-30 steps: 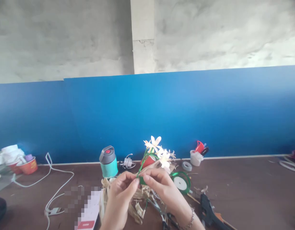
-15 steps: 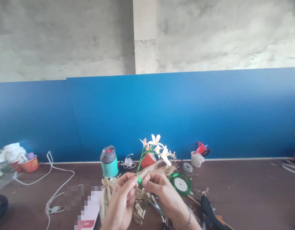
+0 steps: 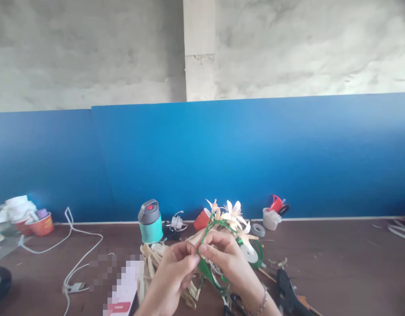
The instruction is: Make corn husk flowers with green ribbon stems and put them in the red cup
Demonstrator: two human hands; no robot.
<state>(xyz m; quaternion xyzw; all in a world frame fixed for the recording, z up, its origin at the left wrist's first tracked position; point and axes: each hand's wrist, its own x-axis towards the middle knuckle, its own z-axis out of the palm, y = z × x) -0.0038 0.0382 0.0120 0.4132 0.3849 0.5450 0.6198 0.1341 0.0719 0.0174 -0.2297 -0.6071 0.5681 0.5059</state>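
Pinching the lower stem of a cream artificial flower spray (image 3: pixel 233 214) in the head view, the left hand (image 3: pixel 174 273) and right hand (image 3: pixel 226 259) meet above the counter (image 3: pixel 337 267), thumb and forefinger of each brought together on it. The spray's green stem rises from the fingertips and arches to the right, so the blooms spread above and beyond the right hand. A green ribbon strip (image 3: pixel 207 273) trails below the fingers; exactly which fingertips grip it is hidden. Behind the right hand, partly covered, lies a green ribbon spool (image 3: pixel 249 254). A red paper cup (image 3: pixel 201 220) lies tipped behind the stem, and a turquoise flask (image 3: pixel 151 226) stands upright beyond the left hand. A black glue gun (image 3: pixel 289 289) lies just right of the right wrist, and crumpled beige husks (image 3: pixel 148 267) lie partly beneath the left hand.
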